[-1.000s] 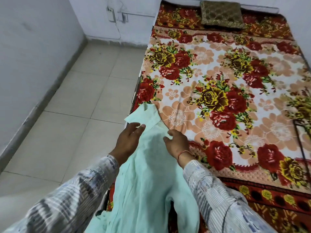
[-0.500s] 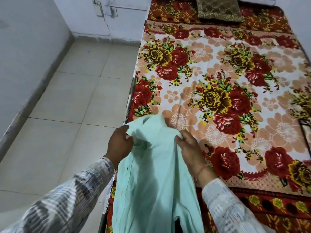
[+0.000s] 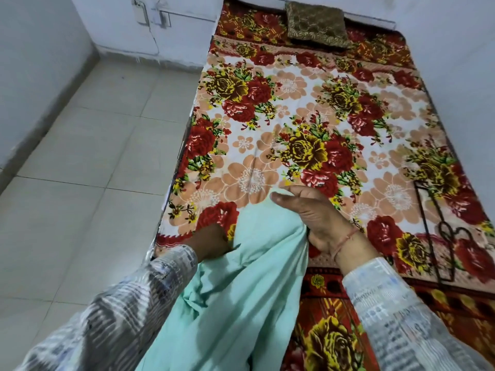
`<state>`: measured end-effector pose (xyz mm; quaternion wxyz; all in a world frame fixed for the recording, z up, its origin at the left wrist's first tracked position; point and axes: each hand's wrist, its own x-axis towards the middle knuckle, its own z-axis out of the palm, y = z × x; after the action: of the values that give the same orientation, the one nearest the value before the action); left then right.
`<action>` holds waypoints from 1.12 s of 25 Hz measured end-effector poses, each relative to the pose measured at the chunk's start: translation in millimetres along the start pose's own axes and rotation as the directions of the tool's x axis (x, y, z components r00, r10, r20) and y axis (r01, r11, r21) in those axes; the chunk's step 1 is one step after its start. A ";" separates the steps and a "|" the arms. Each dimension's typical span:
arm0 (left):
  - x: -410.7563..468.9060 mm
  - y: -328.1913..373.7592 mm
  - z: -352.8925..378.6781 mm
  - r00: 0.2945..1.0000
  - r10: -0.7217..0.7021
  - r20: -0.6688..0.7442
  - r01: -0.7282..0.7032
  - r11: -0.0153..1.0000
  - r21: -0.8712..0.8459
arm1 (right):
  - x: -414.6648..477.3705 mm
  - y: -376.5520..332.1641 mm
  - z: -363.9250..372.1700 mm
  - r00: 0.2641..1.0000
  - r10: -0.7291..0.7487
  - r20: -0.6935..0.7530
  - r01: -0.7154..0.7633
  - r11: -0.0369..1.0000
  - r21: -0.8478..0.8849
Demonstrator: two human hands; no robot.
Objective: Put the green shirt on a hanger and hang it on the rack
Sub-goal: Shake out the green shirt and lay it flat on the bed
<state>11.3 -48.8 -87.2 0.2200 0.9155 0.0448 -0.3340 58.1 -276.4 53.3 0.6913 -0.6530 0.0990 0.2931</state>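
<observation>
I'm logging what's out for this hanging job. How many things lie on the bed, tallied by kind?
Green shirt: 1
Dark wire hanger, by the bed's right edge: 1
Brown patterned cushion, at the far end: 1
Total: 3
No rack is in view.

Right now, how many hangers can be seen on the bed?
1. A dark wire hanger lies flat on the floral blanket, toward the bed's right edge, right of the right hand. Others may be hidden beyond the frame or under the green shirt.
</observation>
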 end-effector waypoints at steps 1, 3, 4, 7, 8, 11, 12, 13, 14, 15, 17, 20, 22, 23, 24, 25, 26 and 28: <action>-12.7 5.6 0.2 0.998 -0.027 -0.057 0.023 0.998 -0.058 | -16.0 -1.0 -6.8 1.000 -0.015 -0.025 0.014 0.998 -0.059; -47.1 24.3 -16.4 0.978 -0.052 -0.201 -0.013 0.951 -0.310 | -47.6 -9.0 -20.2 0.996 -0.062 -0.061 0.054 0.992 -0.117; -72.3 36.7 -31.0 0.966 -0.046 -0.254 -0.086 0.871 -0.484 | -68.4 -18.1 -26.7 0.994 -0.090 -0.064 0.081 0.988 -0.129; -154.2 68.8 -86.3 0.978 0.070 -0.197 -0.201 0.583 -0.787 | -128.2 -57.4 -44.2 0.985 -0.160 -0.069 0.148 0.977 -0.155; -182.0 79.9 -102.7 0.968 0.141 -0.210 -0.253 0.571 -0.781 | -149.7 -74.0 -50.0 0.981 -0.182 -0.074 0.166 0.970 -0.176; -271.8 120.0 -155.5 0.904 0.251 -0.346 -0.427 0.563 -0.708 | -228.3 -136.7 -68.8 0.948 -0.305 -0.093 0.274 0.928 -0.251; -304.4 134.4 -173.8 0.884 0.298 -0.360 -0.466 0.500 -0.730 | -256.3 -158.8 -75.4 0.925 -0.366 -0.099 0.327 0.902 -0.281; -335.3 146.4 -191.5 0.867 0.344 -0.360 -0.485 0.420 -0.767 | -285.0 -181.1 -79.7 0.897 -0.430 -0.105 0.376 0.865 -0.332; -364.1 158.9 -206.6 0.850 0.397 -0.347 -0.487 0.338 -0.805 | -308.6 -200.2 -84.1 0.865 -0.489 -0.117 0.410 0.821 -0.397; -392.5 171.5 -222.4 0.829 0.412 -0.378 -0.521 0.324 -0.790 | -330.7 -220.2 -88.3 0.827 -0.548 -0.124 0.436 0.764 -0.475; -437.4 196.2 -249.7 0.750 0.317 -0.580 -0.617 0.652 -0.441 | -369.1 -253.5 -94.8 0.739 -0.664 -0.114 0.438 0.602 -0.667; -490.7 236.8 -280.7 0.388 0.368 -0.845 -0.238 0.926 0.294 | -420.9 -295.7 -105.4 0.497 -0.863 -0.095 0.363 0.306 -0.880; -519.1 261.5 -290.4 0.222 0.345 -0.912 -0.262 0.922 0.285 | -445.4 -316.4 -109.6 0.445 -0.895 -0.038 0.348 0.212 -0.913; -533.2 271.8 -292.9 0.200 0.268 -0.942 -0.378 0.909 0.178 | -455.8 -324.2 -113.2 0.437 -0.899 -0.021 0.342 0.187 -0.921; -542.9 277.2 -296.6 0.263 0.197 -0.944 -0.539 0.842 0.026 | -462.0 -331.3 -117.0 0.433 -0.901 -0.018 0.336 0.181 -0.924; -552.1 279.6 -298.6 0.389 0.185 -0.902 -0.670 0.730 -0.139 | -465.9 -337.6 -120.6 0.441 -0.897 -0.018 0.337 0.184 -0.923; -561.4 281.2 -298.3 0.509 0.238 -0.827 -0.724 0.637 -0.263 | -475.1 -342.7 -125.4 0.462 -0.887 -0.018 0.336 0.194 -0.922; -578.3 278.0 -294.4 0.676 0.339 -0.655 -0.683 0.621 -0.383 | -486.4 -347.9 -135.8 0.532 -0.846 -0.007 0.296 0.194 -0.935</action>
<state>-197.8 -133.8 581.8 0.5667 0.8200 -0.0686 0.0412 -115.9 -532.5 582.5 0.2633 -0.9344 -0.1408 -0.1945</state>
